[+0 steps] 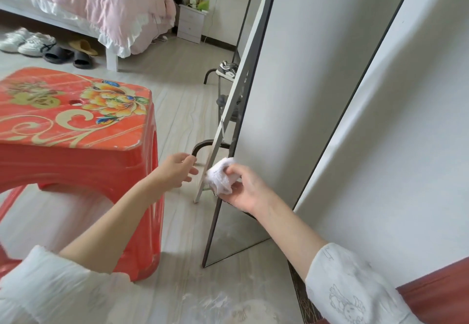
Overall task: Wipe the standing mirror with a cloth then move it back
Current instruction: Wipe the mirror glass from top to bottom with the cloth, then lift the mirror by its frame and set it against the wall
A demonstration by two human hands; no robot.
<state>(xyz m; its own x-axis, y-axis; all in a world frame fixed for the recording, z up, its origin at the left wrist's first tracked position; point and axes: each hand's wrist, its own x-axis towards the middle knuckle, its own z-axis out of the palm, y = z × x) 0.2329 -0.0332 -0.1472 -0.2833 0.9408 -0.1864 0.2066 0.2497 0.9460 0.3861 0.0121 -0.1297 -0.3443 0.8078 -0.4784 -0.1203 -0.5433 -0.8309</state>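
**Mirror could tip or slide while its lower edge is wiped**

Nearest, the right hand holds a bunched white cloth, fingers curled round it, pressed at the dark frame low on the mirror. The left hand reaches toward the curved black stand leg behind the mirror; its fingers are loosely curled at the leg, and I cannot tell whether they grip it or only touch it.

The mirror stands tilted on the floor, just beside the wall, seen nearly edge-on. Pushing hard with the cloth so low could make the foot skid on the smooth floor, or swing the glass off its prop. If the left hand pulls the leg, the stand may fold.

The red stool sits near, leaving little room. Farther off are shoes and a bed.
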